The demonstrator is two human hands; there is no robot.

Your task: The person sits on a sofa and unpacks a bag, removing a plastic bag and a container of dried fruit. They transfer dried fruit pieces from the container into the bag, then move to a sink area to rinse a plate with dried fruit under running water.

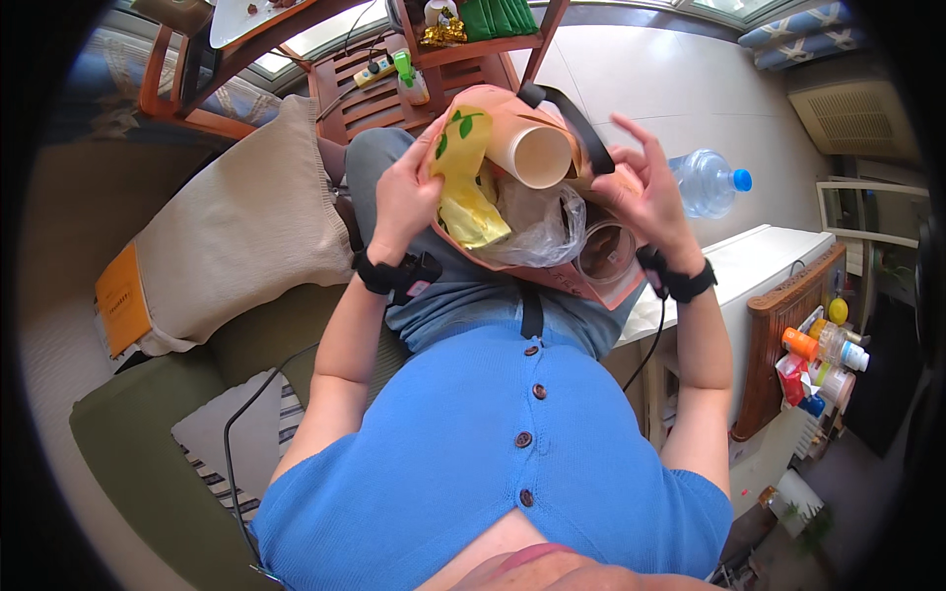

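A pink bag (611, 294) rests on my lap with its mouth facing up and a black strap handle (581, 123) over its far right side. My left hand (402, 202) grips the bag's left rim, beside a yellow packet with green leaves (463, 202). My right hand (645, 192) is closed on the right rim, its index finger raised. Inside, a pale paper cup (542, 158) lies tilted with its open end toward me. A crumpled clear plastic bag (547, 227) sits below it, next to a clear round container (604, 251). The bag's bottom is hidden.
A large clear water bottle with a blue cap (705, 184) stands right of the bag. A wooden shelf (473, 49) with a green-topped spray bottle (410, 79) is ahead. Left is a green sofa (138, 419) with a beige cover (236, 227). Several bottles crowd a cabinet (783, 330) at right.
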